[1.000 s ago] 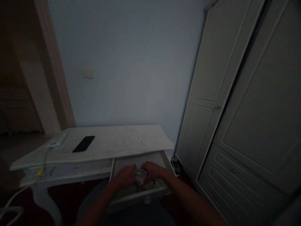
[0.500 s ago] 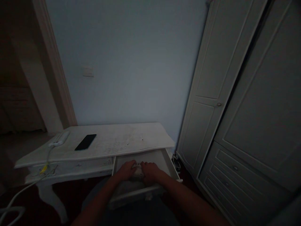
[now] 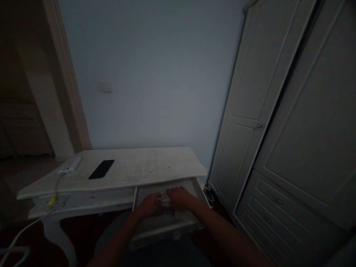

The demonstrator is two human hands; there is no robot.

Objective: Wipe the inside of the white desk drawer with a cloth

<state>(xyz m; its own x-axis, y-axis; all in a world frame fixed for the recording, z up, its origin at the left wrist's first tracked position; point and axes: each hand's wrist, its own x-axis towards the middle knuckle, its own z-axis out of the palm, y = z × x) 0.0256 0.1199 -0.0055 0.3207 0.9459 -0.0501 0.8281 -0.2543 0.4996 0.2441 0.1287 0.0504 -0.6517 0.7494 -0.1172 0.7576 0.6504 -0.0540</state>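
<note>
Both my hands reach into the open right-hand drawer (image 3: 167, 231) of a white desk (image 3: 133, 168). My left hand (image 3: 148, 205) and my right hand (image 3: 180, 197) are closed together on a small pale crumpled thing (image 3: 165, 200), cloth or paper, with faint markings. It lies low inside the drawer between my fingers. The room is dim, so I cannot make out what else the drawer contains.
A black phone (image 3: 101, 169) lies on the desk top at the left. A white power strip (image 3: 71, 164) sits at the far left corner, its cable (image 3: 16, 231) trailing down to the floor. A tall white wardrobe (image 3: 280, 126) stands close on the right. A doorway is at the left.
My hands have moved with the pale thing from above the drawer's front down and further back into the drawer. The view has shifted slightly.
</note>
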